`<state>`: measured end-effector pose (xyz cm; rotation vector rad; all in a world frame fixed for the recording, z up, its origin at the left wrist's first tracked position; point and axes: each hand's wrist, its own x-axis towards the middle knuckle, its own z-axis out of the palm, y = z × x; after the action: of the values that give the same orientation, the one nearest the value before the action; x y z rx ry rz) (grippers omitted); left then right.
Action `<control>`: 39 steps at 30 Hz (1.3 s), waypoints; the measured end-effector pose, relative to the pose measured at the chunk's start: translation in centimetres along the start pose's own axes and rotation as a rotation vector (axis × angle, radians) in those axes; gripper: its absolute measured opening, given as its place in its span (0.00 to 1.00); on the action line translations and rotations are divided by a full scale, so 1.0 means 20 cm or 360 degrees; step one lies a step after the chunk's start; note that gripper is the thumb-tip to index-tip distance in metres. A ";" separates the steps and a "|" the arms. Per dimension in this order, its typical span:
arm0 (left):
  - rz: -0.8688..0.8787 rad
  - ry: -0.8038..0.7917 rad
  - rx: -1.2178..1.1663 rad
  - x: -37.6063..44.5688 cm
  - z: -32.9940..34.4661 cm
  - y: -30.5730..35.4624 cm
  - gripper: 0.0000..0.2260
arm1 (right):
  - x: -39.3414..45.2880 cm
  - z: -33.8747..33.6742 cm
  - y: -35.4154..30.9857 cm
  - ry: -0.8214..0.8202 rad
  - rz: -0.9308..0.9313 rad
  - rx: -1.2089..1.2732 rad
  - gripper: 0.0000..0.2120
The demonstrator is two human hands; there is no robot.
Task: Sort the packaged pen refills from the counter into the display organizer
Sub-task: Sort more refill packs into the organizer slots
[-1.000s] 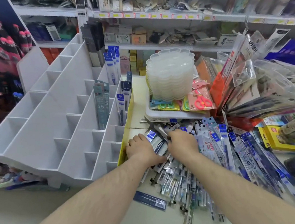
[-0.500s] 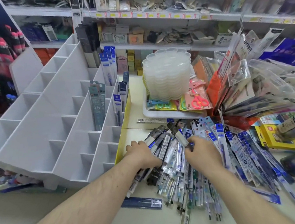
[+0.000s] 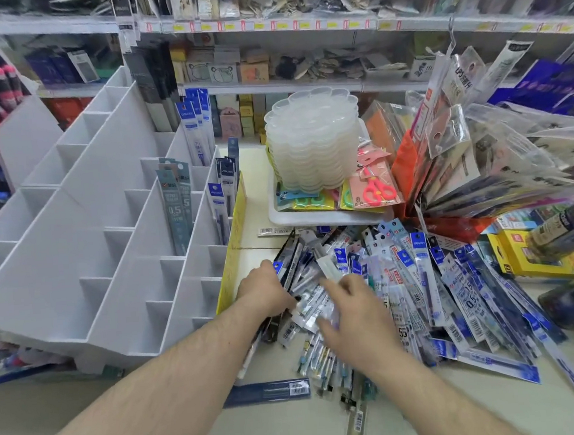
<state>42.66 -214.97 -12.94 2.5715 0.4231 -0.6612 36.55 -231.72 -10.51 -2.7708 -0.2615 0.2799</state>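
Observation:
A heap of packaged pen refills [image 3: 420, 275] in blue, white and clear sleeves covers the counter at centre right. My left hand [image 3: 267, 291] grips a fanned bundle of refill packs [image 3: 300, 267] at the heap's left edge, beside the white stepped display organizer [image 3: 82, 206]. My right hand [image 3: 355, 315] is blurred and lies over packs just right of the bundle, fingers stretched leftward. In the organizer's right-hand columns stand grey-green packs [image 3: 175, 209] and blue packs [image 3: 217, 202]. One dark blue pack [image 3: 268, 392] lies alone near the counter's front.
Behind the heap, a stack of translucent plastic palettes [image 3: 314, 139] sits on a white tray [image 3: 313, 217] with packaged scissors [image 3: 376, 189]. Bagged goods [image 3: 479, 154] and a yellow box [image 3: 529, 256] crowd the right. Stocked shelves [image 3: 263, 27] run across the back.
My left hand has gathered a bundle of packs and stayed at the heap's left edge. My right hand moved right, then back left toward the bundle.

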 end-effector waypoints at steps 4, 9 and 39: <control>0.0006 0.0082 -0.0075 -0.03 -0.06 -0.01 0.19 | 0.03 0.12 -0.02 -0.0159 -0.0043 -0.0240 0.33; 0.0021 0.0146 -0.0267 -0.09 -0.14 -0.03 0.22 | 0.15 0.11 0.05 -0.0097 0.0156 -0.0187 0.32; 0.0913 0.0505 -0.1242 -0.24 -0.26 -0.03 0.24 | 0.28 -0.19 -0.32 -0.0165 -0.0222 0.2321 0.23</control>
<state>40.35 -212.70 -6.64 1.8842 0.0034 0.1193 41.86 -225.76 -5.64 -1.2970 -0.1578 0.3667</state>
